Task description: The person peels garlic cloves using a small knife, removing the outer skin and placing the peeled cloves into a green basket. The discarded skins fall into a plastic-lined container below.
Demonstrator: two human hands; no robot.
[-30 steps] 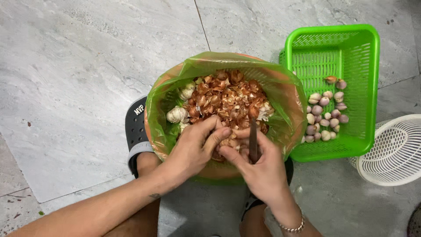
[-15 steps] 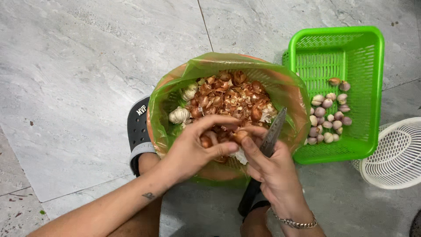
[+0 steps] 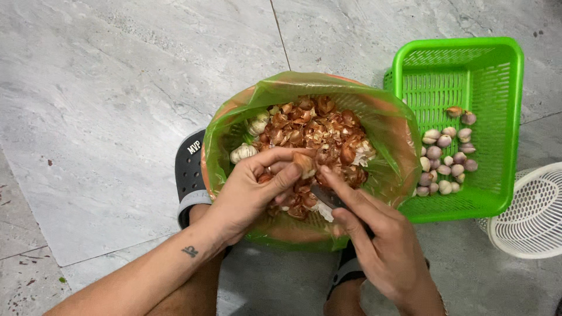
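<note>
My left hand (image 3: 257, 187) pinches a small brown-skinned shallot (image 3: 304, 164) between thumb and fingers, over a tub lined with a green plastic bag (image 3: 234, 123). My right hand (image 3: 380, 246) grips a small knife (image 3: 326, 198); its blade lies under the thumb, and the forefinger tip touches the shallot. The bag holds a heap of reddish-brown shallot peels (image 3: 316, 129) and a few garlic bulbs (image 3: 243, 153) at the left.
A bright green square plastic basket (image 3: 497, 117) at the right holds several peeled pale purple shallots (image 3: 445, 155). A white round perforated basket (image 3: 530, 213) sits at the right edge. Grey marble tile floor (image 3: 117, 88) lies around, and a black sandal (image 3: 190, 169) shows left of the tub.
The knife, upright and clear of the fingers half a second ago, has swung down under my right thumb. Both hands have closed in on the shallot over the peels.
</note>
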